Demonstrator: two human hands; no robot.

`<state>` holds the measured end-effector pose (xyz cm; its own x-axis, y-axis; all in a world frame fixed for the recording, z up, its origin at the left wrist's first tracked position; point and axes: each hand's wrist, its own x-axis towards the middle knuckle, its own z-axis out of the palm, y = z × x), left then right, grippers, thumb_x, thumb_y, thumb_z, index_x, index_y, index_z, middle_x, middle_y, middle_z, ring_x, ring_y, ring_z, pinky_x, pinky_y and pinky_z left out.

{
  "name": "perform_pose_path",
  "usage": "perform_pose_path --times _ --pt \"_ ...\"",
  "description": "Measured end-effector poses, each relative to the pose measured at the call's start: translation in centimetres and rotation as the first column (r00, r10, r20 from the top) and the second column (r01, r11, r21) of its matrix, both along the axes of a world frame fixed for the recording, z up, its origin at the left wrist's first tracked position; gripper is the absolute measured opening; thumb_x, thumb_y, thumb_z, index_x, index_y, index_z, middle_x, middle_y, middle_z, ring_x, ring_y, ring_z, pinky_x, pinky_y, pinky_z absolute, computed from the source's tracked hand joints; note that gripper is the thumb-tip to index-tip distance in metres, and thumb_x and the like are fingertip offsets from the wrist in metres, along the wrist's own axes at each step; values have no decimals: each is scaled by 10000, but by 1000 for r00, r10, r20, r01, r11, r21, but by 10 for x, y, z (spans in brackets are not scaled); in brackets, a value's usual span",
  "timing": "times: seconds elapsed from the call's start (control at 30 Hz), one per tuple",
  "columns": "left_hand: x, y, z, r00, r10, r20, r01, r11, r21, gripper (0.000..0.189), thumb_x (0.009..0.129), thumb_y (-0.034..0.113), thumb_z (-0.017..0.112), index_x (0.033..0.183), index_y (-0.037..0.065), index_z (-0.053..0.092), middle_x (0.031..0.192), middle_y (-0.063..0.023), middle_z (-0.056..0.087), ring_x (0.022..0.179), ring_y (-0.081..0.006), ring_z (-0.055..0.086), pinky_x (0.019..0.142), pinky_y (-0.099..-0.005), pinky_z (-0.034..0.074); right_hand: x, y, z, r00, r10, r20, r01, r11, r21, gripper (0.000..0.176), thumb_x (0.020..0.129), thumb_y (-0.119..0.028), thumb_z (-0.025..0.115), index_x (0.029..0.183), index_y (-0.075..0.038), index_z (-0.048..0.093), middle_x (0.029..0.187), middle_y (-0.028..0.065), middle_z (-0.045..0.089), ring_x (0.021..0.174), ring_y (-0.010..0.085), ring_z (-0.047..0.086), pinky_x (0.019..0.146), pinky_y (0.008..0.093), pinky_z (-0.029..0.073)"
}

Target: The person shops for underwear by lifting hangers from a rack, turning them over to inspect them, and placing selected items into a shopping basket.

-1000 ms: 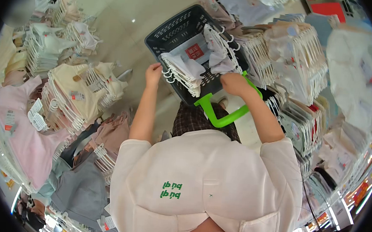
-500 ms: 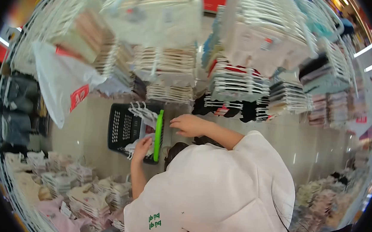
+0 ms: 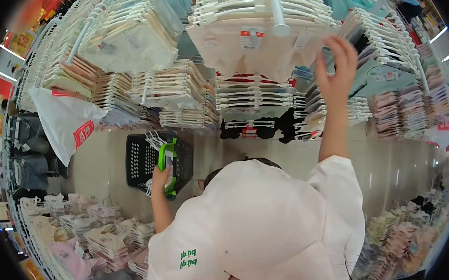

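At the upper right, my right hand (image 3: 339, 65) is raised with its fingers apart, at the right edge of a pale pink garment (image 3: 251, 48) hanging on a rack; no hold on the cloth is visible. Lower down on the left, my left hand (image 3: 160, 177) is wrapped round the green handle (image 3: 165, 154) of a dark shopping basket (image 3: 142, 160). White hangers (image 3: 155, 140) stick out of the basket, and some pale cloth shows behind the handle.
Racks of hanging clothes (image 3: 133, 35) span the front. A white bag with a red label (image 3: 67, 124) hangs at the left, near denim clothes (image 3: 30, 170). Piles of hung garments lie at the lower left (image 3: 105, 241) and lower right (image 3: 398, 230).
My right hand has moved from beside the basket up to the hanging clothes. My left hand has closed on the green handle, which now stands raised. The view has shifted.
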<state>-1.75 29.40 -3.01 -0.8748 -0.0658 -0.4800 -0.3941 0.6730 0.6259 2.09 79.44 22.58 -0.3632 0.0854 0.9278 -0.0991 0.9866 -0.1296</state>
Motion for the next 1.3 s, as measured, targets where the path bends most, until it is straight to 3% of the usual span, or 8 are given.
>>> perform_pose_path --times 0.1,0.23,0.43,0.63,0.93,1.13,1.27,1.3 --pt "-18 1 -2 952 -69 -299 72 997 -3 470 769 197 628 1137 -54 476 1074 -178 563 1024 -235 530 876 -304 400 -15 27 24 998 -48 -33 52 990 132 261 695 -93 650 952 -84 604 941 63 576 878 245 538 791 347 398" --pt "5 97 194 948 -141 -284 299 700 649 415 833 103 536 1216 -25 437 1161 -130 529 1091 -189 478 947 -291 344 -33 46 30 997 -53 49 38 963 268 221 679 -187 689 868 -92 626 876 28 582 834 219 545 723 335 396" --pt "52 170 348 87 -680 -728 980 189 -60 299 726 87 584 993 -48 592 916 -147 625 801 -233 611 690 -306 463 -46 52 37 998 -5 68 -18 944 329 189 671 -186 715 813 -87 639 820 43 596 766 219 563 680 331 430" --pt "95 212 366 -62 -530 -845 989 83 -125 206 736 191 589 892 63 635 760 -27 621 640 -125 579 539 -203 432 -57 56 34 993 -8 120 -36 935 354 179 696 -253 695 800 -122 633 834 -9 592 809 202 553 702 327 401" --pt "111 225 341 -234 180 -955 848 519 -110 211 619 145 580 788 40 649 635 -44 570 599 -129 558 488 -209 420 -49 52 34 975 124 183 -152 977 148 182 751 -193 665 845 -50 602 832 70 607 758 225 580 665 300 442" --pt "114 165 378 -268 -375 -887 678 581 -450 212 825 222 503 826 131 694 735 -55 642 630 -123 581 561 -193 452 -20 36 39 961 138 241 -113 987 -116 175 769 -168 655 881 -46 599 819 66 614 725 166 584 645 258 448" --pt "104 119 399 -734 -602 -316 239 206 -949 233 893 251 456 880 138 659 786 12 635 650 -85 592 553 -203 448 6 39 50 962 186 201 -136 961 -240 184 740 -107 678 888 -28 602 786 33 602 706 102 545 648 235 434" --pt "99 123 385 -828 -484 -282 -17 525 -851 238 900 252 446 859 132 647 748 36 614 631 -68 580 532 -206 433 16 37 55 962 146 231 -87 965 -249 180 734 -90 680 881 -23 602 780 29 598 702 93 530 645 227 427"
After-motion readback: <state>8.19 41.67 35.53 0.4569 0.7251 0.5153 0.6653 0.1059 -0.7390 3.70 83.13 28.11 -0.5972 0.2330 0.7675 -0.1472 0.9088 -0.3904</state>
